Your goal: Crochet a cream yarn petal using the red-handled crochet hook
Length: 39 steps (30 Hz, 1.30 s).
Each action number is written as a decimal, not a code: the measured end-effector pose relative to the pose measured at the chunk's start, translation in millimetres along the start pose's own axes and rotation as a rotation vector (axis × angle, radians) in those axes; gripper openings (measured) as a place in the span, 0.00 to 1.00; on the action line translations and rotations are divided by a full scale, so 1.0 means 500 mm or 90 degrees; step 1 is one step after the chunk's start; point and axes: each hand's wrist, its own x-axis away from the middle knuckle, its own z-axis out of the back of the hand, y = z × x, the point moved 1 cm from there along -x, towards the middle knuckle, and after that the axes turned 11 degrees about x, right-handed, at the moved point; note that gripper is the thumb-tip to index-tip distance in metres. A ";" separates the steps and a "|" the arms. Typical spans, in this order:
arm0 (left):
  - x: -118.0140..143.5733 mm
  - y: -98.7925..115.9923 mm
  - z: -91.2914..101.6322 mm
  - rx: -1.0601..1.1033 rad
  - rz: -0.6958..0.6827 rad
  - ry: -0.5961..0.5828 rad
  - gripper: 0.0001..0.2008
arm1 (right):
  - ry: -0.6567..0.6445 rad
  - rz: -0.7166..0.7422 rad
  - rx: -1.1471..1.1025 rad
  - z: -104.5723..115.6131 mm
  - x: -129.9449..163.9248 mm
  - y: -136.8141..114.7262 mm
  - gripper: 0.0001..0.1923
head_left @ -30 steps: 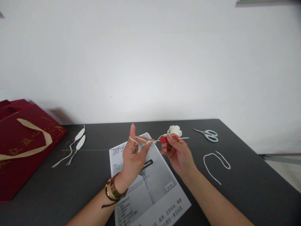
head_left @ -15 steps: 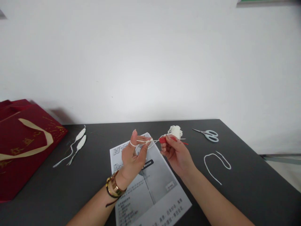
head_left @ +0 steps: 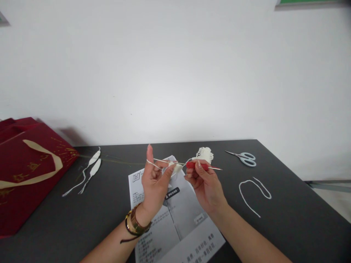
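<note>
My left hand (head_left: 155,182) is raised over a printed instruction sheet (head_left: 178,223), with white yarn looped over its upright forefinger and a small white crocheted piece (head_left: 175,168) pinched between thumb and finger. My right hand (head_left: 204,184) grips a crochet hook with a red handle (head_left: 197,165); its metal tip points left into the white piece. A small bundle of white yarn (head_left: 204,154) lies on the dark table (head_left: 287,219) just behind the right hand.
Pale blue scissors (head_left: 245,158) lie at the back right, and a loose white yarn strand (head_left: 253,191) curls in front of them. Two white crocheted leaf shapes (head_left: 91,166) lie at the back left. A red gift bag (head_left: 27,171) rests at the left edge.
My left forefinger dipped and then rose again with the yarn loop. The hook stayed at the white piece, and both hands shifted slightly left.
</note>
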 end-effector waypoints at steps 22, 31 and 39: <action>-0.013 0.009 -0.004 0.200 0.185 -0.003 0.42 | -0.117 0.656 0.615 0.008 0.045 -0.008 0.24; -0.024 0.028 0.007 0.181 0.183 -0.087 0.41 | -0.096 0.427 0.402 0.016 0.022 -0.009 0.11; -0.019 0.017 0.004 0.090 0.178 -0.137 0.46 | -0.059 0.156 0.250 0.009 0.004 -0.019 0.05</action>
